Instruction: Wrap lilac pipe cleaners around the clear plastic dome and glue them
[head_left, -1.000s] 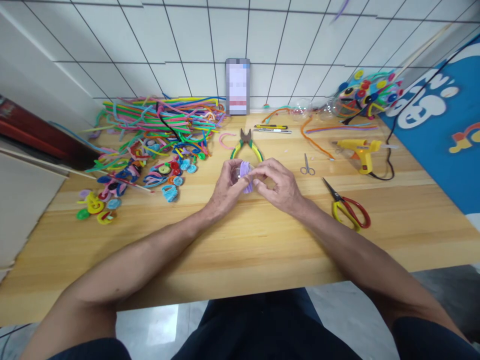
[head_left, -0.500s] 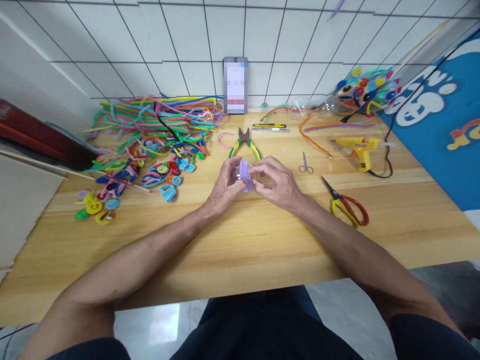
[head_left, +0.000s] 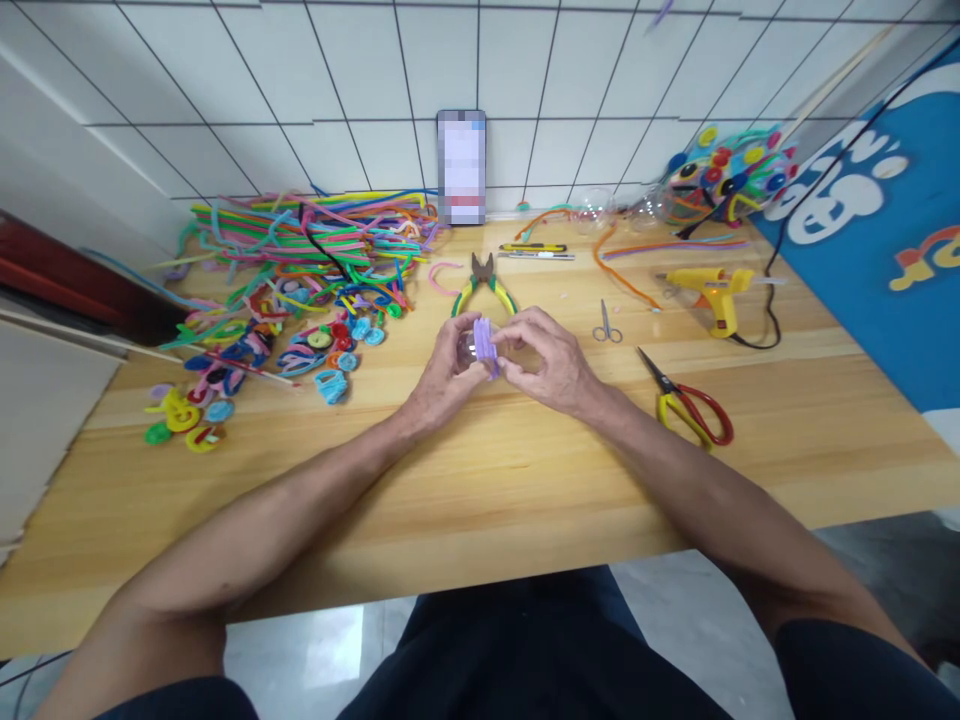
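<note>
My left hand (head_left: 444,378) and my right hand (head_left: 546,362) meet over the middle of the wooden table (head_left: 480,470). Between their fingertips sits a small purple pipe-cleaner coil (head_left: 485,346), wound around something clear that I cannot make out. Both hands pinch it, fingers curled. Green-and-yellow pliers (head_left: 482,285) lie just beyond the hands.
A heap of coloured pipe cleaners (head_left: 322,245) and small coiled pieces (head_left: 225,375) fills the left. Small scissors (head_left: 604,325), red-handled scissors (head_left: 690,405) and a yellow glue gun (head_left: 712,292) lie to the right. A phone (head_left: 460,167) leans on the tiled wall.
The hands stay on the purple coil; the fingers shift slightly as they work it. The view has drifted a little.
</note>
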